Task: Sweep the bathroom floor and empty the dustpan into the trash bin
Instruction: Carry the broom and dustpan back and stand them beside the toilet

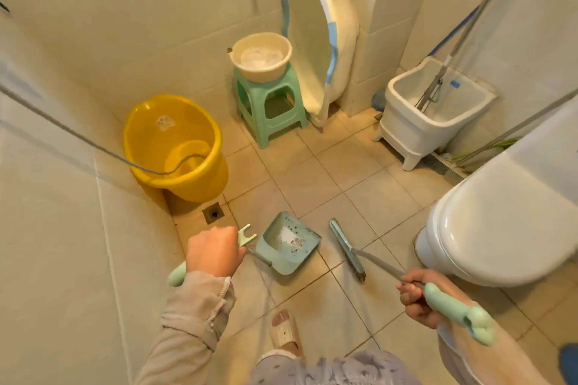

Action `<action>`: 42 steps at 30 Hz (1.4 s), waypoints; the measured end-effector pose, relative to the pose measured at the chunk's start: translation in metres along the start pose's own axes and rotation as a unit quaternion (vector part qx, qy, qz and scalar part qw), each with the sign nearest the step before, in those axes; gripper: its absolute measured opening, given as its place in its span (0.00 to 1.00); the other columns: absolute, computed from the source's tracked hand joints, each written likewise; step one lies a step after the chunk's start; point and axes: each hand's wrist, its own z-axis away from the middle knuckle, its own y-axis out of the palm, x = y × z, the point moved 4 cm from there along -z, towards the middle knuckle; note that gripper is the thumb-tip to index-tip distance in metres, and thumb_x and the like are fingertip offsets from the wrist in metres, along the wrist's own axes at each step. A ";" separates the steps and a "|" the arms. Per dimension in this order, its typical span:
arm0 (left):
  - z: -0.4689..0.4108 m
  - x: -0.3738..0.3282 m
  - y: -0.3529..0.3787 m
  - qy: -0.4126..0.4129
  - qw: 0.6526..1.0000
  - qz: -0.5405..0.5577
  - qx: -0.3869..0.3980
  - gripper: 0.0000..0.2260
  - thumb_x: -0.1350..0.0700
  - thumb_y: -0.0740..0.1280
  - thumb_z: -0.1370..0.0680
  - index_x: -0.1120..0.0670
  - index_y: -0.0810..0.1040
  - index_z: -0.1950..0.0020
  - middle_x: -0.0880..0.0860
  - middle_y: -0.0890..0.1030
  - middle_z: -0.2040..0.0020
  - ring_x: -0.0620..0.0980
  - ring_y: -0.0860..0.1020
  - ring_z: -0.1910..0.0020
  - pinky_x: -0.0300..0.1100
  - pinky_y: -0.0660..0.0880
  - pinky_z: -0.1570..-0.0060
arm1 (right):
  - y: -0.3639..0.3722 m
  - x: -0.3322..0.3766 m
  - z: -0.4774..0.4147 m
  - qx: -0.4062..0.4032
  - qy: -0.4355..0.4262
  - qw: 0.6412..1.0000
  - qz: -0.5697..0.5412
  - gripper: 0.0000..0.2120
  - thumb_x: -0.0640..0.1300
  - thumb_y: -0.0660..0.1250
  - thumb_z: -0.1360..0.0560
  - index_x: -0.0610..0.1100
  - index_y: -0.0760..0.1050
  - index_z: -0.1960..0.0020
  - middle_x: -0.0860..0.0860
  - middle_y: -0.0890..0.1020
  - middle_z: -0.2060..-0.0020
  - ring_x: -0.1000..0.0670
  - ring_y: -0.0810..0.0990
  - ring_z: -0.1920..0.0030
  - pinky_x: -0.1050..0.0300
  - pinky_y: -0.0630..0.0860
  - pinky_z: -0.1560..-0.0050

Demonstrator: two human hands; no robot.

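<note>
1. Nearest to me, a patterned trouser leg and a slippered foot (284, 333) stand on the tiled floor (341, 172), between my two arms.
2. My left hand (214, 251) has its fingers closed round the pale green handle of the dustpan (287, 242); the forked handle tip pokes out just past the knuckles.
3. That dustpan sits on the floor just beyond those fingers, mouth facing away from me, with whitish debris and specks inside.
4. My right hand (416, 298) has its fingers wrapped round the broom (348, 250) where the metal shaft meets the green grip.
5. Ahead of the right fingers, the broom head rests on the tiles just beside the dustpan, apart from it.
6. Just ahead of the left fingers is a floor drain (214, 213); farther on, a yellow bucket (175, 147).
7. Well beyond both hands, a green stool (269, 109) carries a cream basin (261, 56).
8. Right of the right fingers sits a toilet (500, 225), lid down.
</note>
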 end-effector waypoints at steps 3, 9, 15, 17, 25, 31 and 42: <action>-0.053 0.003 -0.018 0.064 0.998 -0.021 -0.015 0.13 0.43 0.63 0.24 0.50 0.79 0.50 0.50 0.84 0.55 0.51 0.82 0.56 0.41 0.79 0.57 | 0.018 0.006 -0.005 0.001 -0.006 0.996 -0.085 0.14 0.36 0.52 0.24 0.45 0.60 0.68 0.49 0.67 0.89 0.54 0.68 0.90 0.73 0.60 0.87; -0.148 -0.011 -0.059 0.144 0.987 -0.058 -0.045 0.13 0.42 0.64 0.25 0.50 0.80 0.52 0.49 0.84 0.57 0.51 0.83 0.57 0.40 0.77 0.61 | 0.050 0.028 -0.014 0.009 -0.018 0.977 -0.214 0.12 0.35 0.51 0.26 0.44 0.58 0.67 0.47 0.66 0.89 0.52 0.66 0.91 0.72 0.59 0.88; -0.232 -0.057 -0.073 0.225 0.972 -0.065 -0.026 0.12 0.43 0.63 0.25 0.49 0.79 0.52 0.48 0.82 0.59 0.49 0.81 0.60 0.40 0.74 0.64 | 0.068 0.082 -0.025 0.041 -0.042 0.965 -0.256 0.20 0.26 0.71 0.48 0.41 0.62 0.73 0.46 0.67 0.89 0.51 0.65 0.91 0.68 0.57 0.90; -0.259 -0.077 -0.076 0.253 0.965 -0.068 -0.013 0.12 0.44 0.63 0.25 0.49 0.79 0.50 0.49 0.83 0.56 0.50 0.82 0.57 0.41 0.76 0.61 | 0.064 0.108 -0.028 0.024 -0.052 0.953 -0.297 0.15 0.31 0.62 0.40 0.45 0.57 0.70 0.47 0.66 0.89 0.52 0.65 0.92 0.69 0.54 0.90; -0.352 -0.164 -0.111 0.337 0.936 -0.100 0.026 0.10 0.48 0.62 0.24 0.51 0.79 0.50 0.49 0.80 0.60 0.51 0.82 0.57 0.41 0.78 0.59 | 0.072 0.222 -0.021 0.026 -0.111 0.924 -0.366 0.16 0.31 0.64 0.44 0.45 0.58 0.70 0.49 0.65 0.89 0.54 0.64 0.92 0.71 0.54 0.89; -0.418 -0.222 -0.139 0.416 0.901 -0.124 0.014 0.11 0.47 0.62 0.24 0.51 0.79 0.50 0.51 0.83 0.53 0.52 0.82 0.53 0.42 0.77 0.56 | 0.090 0.280 -0.022 0.033 -0.160 0.894 -0.417 0.24 0.27 0.74 0.59 0.41 0.64 0.72 0.50 0.65 0.88 0.55 0.64 0.91 0.71 0.56 0.88; -0.499 -0.366 -0.207 0.671 0.713 -0.197 -0.051 0.09 0.56 0.63 0.23 0.57 0.80 0.47 0.56 0.83 0.50 0.57 0.81 0.50 0.45 0.76 0.52 | 0.126 0.357 -0.067 -0.033 -0.204 0.806 -0.555 0.20 0.30 0.73 0.55 0.40 0.65 0.72 0.48 0.66 0.88 0.54 0.66 0.90 0.68 0.59 0.90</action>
